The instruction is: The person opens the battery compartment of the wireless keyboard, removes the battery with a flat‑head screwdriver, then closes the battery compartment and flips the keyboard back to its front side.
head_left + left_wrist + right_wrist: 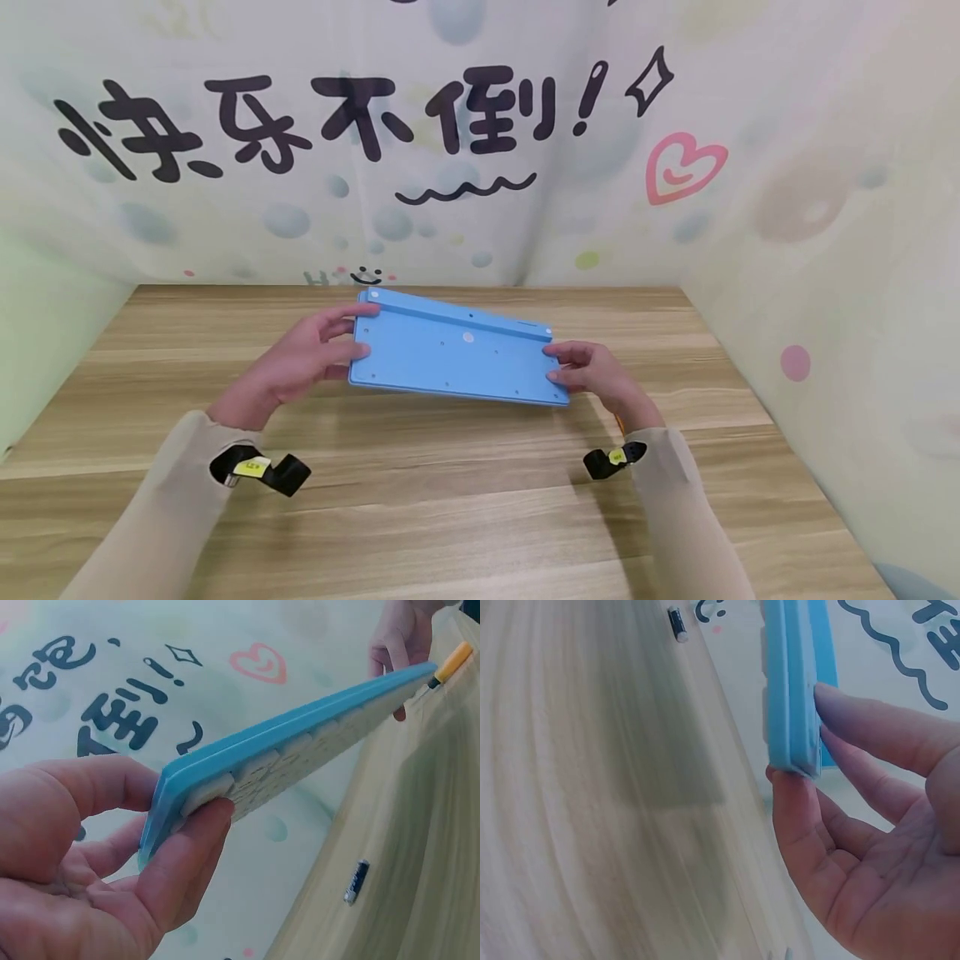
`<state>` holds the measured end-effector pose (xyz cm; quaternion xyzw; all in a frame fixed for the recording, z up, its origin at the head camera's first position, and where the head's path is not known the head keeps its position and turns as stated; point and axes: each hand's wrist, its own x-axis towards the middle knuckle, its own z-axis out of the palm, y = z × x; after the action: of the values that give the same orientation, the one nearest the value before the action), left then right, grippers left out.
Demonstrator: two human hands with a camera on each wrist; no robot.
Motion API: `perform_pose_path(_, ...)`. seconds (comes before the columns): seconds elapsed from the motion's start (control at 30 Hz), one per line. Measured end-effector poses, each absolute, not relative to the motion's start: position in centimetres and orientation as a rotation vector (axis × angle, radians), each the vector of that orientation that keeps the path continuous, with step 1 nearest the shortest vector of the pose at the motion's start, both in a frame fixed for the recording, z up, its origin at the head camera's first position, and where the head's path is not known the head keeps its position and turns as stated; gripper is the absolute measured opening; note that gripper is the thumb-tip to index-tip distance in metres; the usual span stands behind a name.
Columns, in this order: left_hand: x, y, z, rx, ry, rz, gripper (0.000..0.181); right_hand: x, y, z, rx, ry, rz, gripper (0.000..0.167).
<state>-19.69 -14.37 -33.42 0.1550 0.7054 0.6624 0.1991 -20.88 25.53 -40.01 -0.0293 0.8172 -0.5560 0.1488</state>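
Observation:
A light blue keyboard (457, 354) is held up off the table, its underside with screw holes and a raised bar facing the head view. White keys (277, 765) show on its other face in the left wrist view. My left hand (300, 358) grips the left end between thumb and fingers. At the right end, my right hand (600, 377) pinches the keyboard's edge, thumb on the underside and fingers behind. A small dark battery (356, 883) lies on the table, also seen in the right wrist view; the keyboard hides it from the head view.
A screwdriver with an orange handle (454, 663) lies on the table near my right hand, mostly covered by the wrist in the head view. The wood-grain table (450, 517) meets a printed cloth backdrop (480, 233) at the back and a pale cloth on the right.

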Motion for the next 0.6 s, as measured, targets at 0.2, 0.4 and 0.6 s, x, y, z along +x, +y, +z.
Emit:
perform_pose_path(0.2,-19.5,-13.6,-31.6,0.479,1.996,1.875,0.056,-21.0,24.8,-40.6,-0.043,2.315,-1.631,0.046)
perform_pose_path(0.4,-19.3,-12.7,-29.8,0.485,2.02,1.901,0.056,-21.1,24.0,-40.9,-0.022,2.286,-1.661,0.045)
perform_pose_path(0.6,-18.8,-11.7,-28.6,0.442,2.025,1.96,0.057,-21.1,23.5,-40.8,-0.021,2.283,-1.683,0.045)
